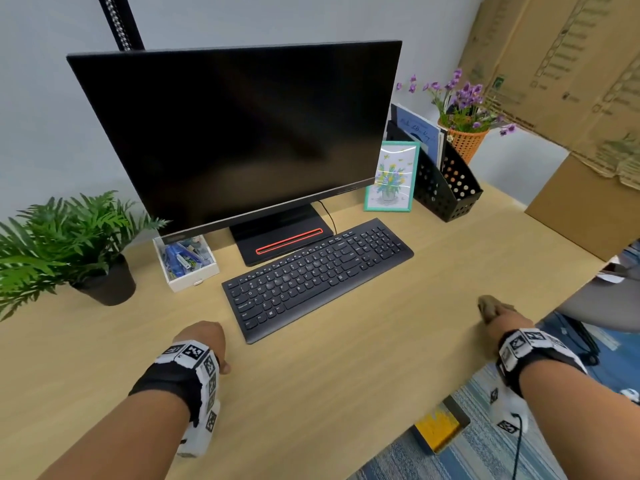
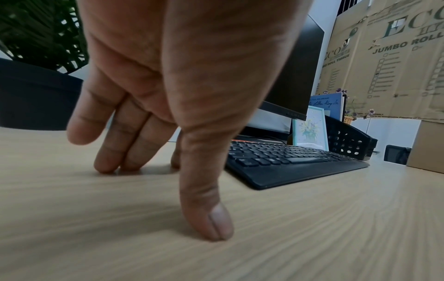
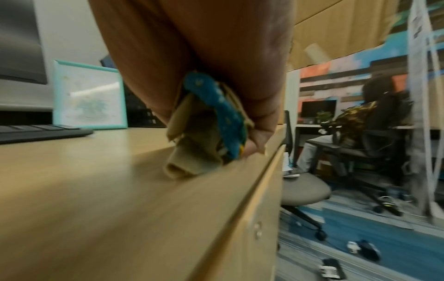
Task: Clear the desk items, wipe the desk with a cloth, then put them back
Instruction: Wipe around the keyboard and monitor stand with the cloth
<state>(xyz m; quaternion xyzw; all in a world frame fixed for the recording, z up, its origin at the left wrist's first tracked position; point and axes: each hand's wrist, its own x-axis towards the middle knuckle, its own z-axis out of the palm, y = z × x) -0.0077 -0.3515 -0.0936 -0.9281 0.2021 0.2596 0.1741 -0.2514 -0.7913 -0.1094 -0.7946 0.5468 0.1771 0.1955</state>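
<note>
My right hand (image 1: 504,318) (image 3: 240,117) grips a bunched tan and blue cloth (image 3: 204,133) (image 1: 490,306) and holds it down on the wooden desk (image 1: 346,375) close to the right edge. My left hand (image 1: 204,341) (image 2: 156,171) rests on the desk left of the black keyboard (image 1: 318,275) (image 2: 288,161), fingertips (image 2: 108,167) and thumb touching the wood, holding nothing. Behind the keyboard stands a black monitor (image 1: 242,133). A teal picture frame (image 1: 391,176) (image 3: 88,97) and a black perforated file holder (image 1: 446,181) stand at the back right.
A potted fern (image 1: 69,244) and a white box of small items (image 1: 185,261) sit at the back left. An orange basket of purple flowers (image 1: 464,133) and cardboard boxes (image 1: 571,81) stand at the back right. An office chair (image 3: 305,190) and loose objects lie beyond the desk's right edge.
</note>
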